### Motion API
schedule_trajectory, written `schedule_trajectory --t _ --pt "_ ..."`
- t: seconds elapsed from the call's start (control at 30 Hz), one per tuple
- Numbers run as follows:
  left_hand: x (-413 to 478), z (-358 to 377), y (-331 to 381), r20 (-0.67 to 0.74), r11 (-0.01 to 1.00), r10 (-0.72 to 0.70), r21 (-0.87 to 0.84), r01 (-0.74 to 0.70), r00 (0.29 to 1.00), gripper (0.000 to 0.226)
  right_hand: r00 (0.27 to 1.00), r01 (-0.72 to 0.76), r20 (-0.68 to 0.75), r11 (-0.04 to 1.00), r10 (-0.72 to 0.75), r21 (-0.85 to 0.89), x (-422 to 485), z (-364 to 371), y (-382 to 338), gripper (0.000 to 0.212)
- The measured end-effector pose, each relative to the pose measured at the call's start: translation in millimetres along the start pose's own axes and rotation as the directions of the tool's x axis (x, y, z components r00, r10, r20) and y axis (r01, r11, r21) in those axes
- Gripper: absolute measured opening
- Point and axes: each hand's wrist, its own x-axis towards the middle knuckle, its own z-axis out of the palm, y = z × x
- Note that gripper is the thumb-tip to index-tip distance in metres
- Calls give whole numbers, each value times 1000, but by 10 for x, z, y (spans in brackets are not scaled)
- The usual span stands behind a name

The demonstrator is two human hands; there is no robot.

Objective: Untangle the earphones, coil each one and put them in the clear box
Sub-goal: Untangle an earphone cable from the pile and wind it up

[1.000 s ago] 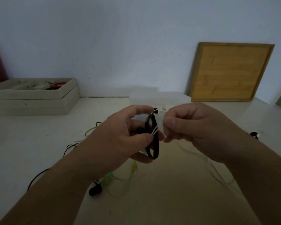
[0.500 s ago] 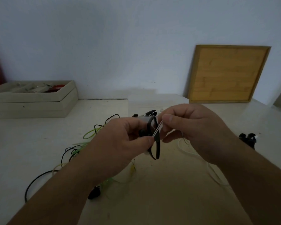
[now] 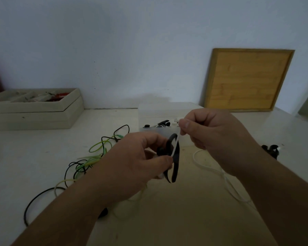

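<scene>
Cord (image 3: 176,143) between left hand (image 3: 137,166), right hand (image 3: 209,132)

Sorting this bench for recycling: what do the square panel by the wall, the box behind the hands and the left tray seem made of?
Square panel: probably wood, matt; yellow-brown with grain lines and a raised frame.
Box: likely clear plastic, slightly frosted; dark earphones show through its wall.
Tray: unclear; pale, matt, perhaps painted wood or card.

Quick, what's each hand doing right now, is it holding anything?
Left hand: closed, gripping the black strap.
Right hand: closed, pinching the white cable.
</scene>
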Motion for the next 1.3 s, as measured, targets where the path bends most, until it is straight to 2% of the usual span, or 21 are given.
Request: schedule_trajectory --t 0.13,0.3,0.57,0.7,0.8,0.9,1.0,1.13,1.3 --pt "9 15 -12 17 996 -35 -80 36 999 15 1000 -2 -19 999 1 -40 -1 19 0 28" --pt "5 20 -25 51 991 -13 -131 20 999 19 999 -40 9 998 40 54 -3 60 9 26" --pt "1 9 -14 41 971 20 -240 -10 999 26 993 -117 -8 992 117 41 -13 99 -19 36" --pt "-3 -3 29 -11 957 57 -286 -58 998 25 963 -261 106 959 250 114 12 96 70 31" --pt "10 -54 17 -139 944 49 -317 -91 989 21 924 -310 236 951 300 4 9 134 124 34" --pt "32 -103 -34 -250 947 11 -309 -91 968 17 891 -290 364 957 272 -6 -20 216 113 37" --pt "61 -121 -84 -334 945 -39 -319 -74 942 14 886 -213 413 976 213 -46 -43 248 78 35" --pt "63 -117 -79 -357 945 -82 -326 -42 930 11 846 -104 510 986 155 -128 -67 232 15 32" --pt "65 -113 -93 -389 983 -47 -181 -26 920 18 863 -38 497 991 97 -127 -60 122 -24 28"
